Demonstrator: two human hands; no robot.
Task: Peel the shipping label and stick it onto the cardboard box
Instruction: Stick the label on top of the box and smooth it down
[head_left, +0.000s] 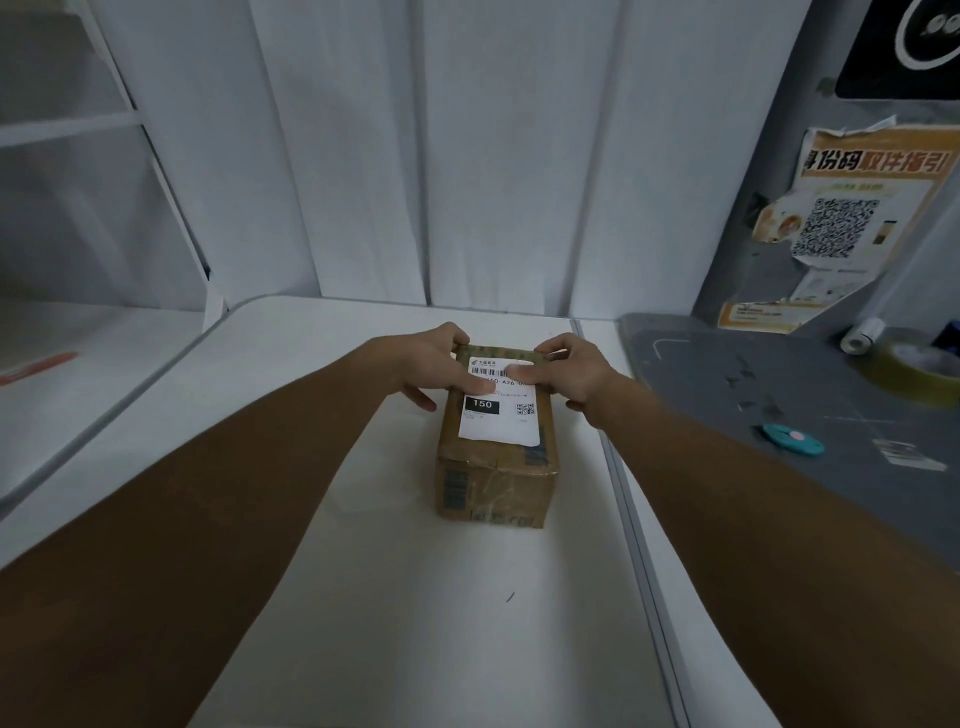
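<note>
Cardboard box (496, 467) sits on the white table (415, 623), its long axis running away from me, clear tape glinting on the near face. Shipping label (501, 415) lies flat on the box's top face, covering most of it; a black block reading 150 and a small QR code show on the near half, a barcode on the far half.

Both my hands are on the box's far end. My left hand (434, 364) is spread, not clenched: thumb pressed flat on the label just below the barcode, fingers curled over the far left corner of the box. My right hand (569, 371) mirrors it, thumb laid flat on the label from the right, fingers hooked over the far right corner. The 2 thumb tips nearly meet at the label's middle. Neither hand pinches the label; both press down on it.

To my right, on a grey surface (727, 384), lie a teal disc (793, 439), a tape roll (919, 371) and a small white paper roll (862, 336). A poster with a QR code (841, 228) hangs above.
</note>
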